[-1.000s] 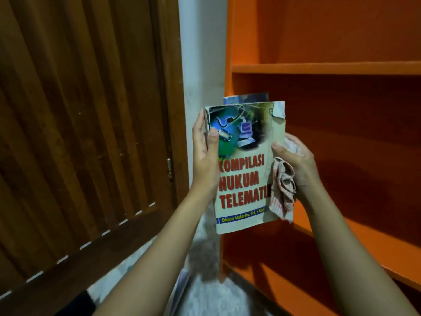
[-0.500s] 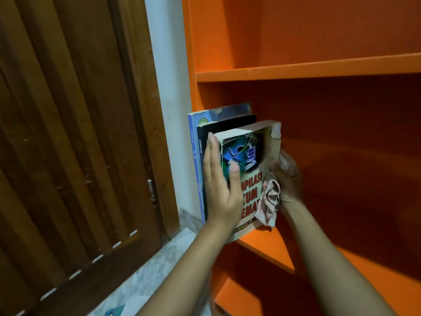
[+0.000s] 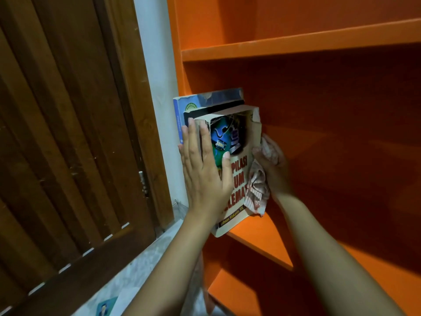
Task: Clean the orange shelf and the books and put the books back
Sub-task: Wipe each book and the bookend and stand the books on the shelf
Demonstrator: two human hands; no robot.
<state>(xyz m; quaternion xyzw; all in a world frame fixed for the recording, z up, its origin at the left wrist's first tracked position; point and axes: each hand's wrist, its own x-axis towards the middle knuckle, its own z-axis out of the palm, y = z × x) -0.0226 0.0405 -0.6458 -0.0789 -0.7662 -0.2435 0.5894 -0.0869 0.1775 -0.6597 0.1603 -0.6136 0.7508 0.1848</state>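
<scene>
— What are the fingers (image 3: pixel 193 144) of the left hand (image 3: pixel 202 172) doing?

— They are lying straight and flat along the spine of the cream book (image 3: pixel 239 176), with the thumb resting on its cover. The hand is pressing rather than clutching, probably squaring the book against its neighbours.

— And the right hand (image 3: pixel 273 169)?

— Its fingers are curling round a bunched patterned cloth (image 3: pixel 257 190). It is steadying the book's far edge through the cloth, likely keeping the rag ready for the next wipe.

— Where is the book sitting?

— It is standing a little tilted at the left end of the orange shelf (image 3: pixel 262 245). It is leaning on a black book (image 3: pixel 205 111) and a blue book (image 3: pixel 180 110) by the side wall. Its lower corner appears to be jutting past the front edge, so it seems to need pushing deeper.
</scene>
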